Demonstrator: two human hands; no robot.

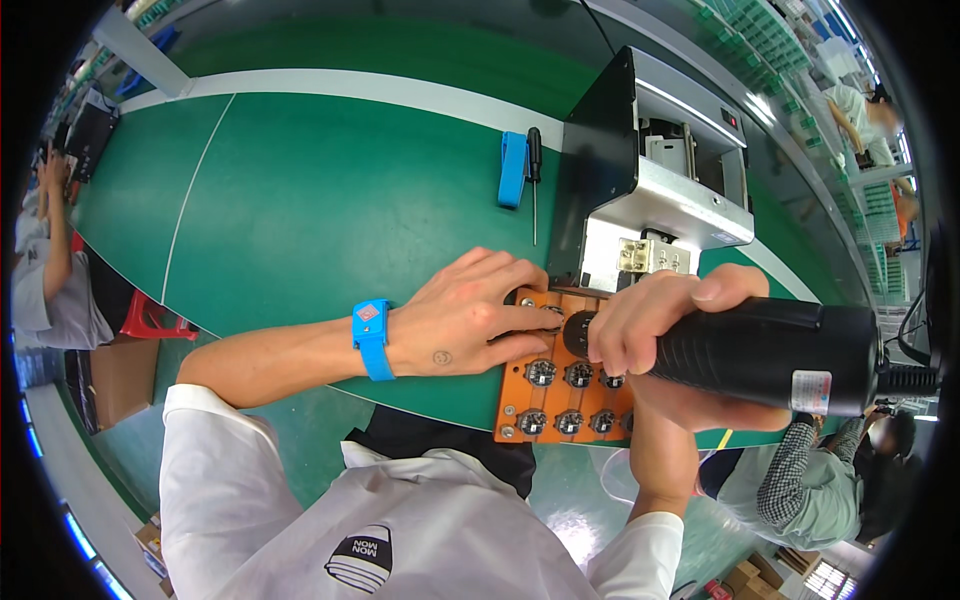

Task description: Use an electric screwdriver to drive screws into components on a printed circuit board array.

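Observation:
My right hand point(660, 330) is wrapped round a black electric screwdriver point(770, 350), which lies sideways with its cord leaving at the right. Its dark nose point(580, 334) reaches the upper part of an orange fixture board point(515, 385). My left hand point(470, 312), with a blue wrist strap, rests at the board's upper left. Its thumb and bent fingers close on a small round metal-and-black part point(552, 318) beside that nose; the fingertips partly hide it. Several similar round parts point(541, 373) sit in rows in the board below. The screwdriver's tip is hidden.
A black and silver machine point(650, 160) stands just beyond the board. On the green table point(310, 190) lie a blue strap point(513, 170) and a black-handled screwdriver point(534, 160). Other people work at the left and right edges. A red stool point(155, 318) stands at the left.

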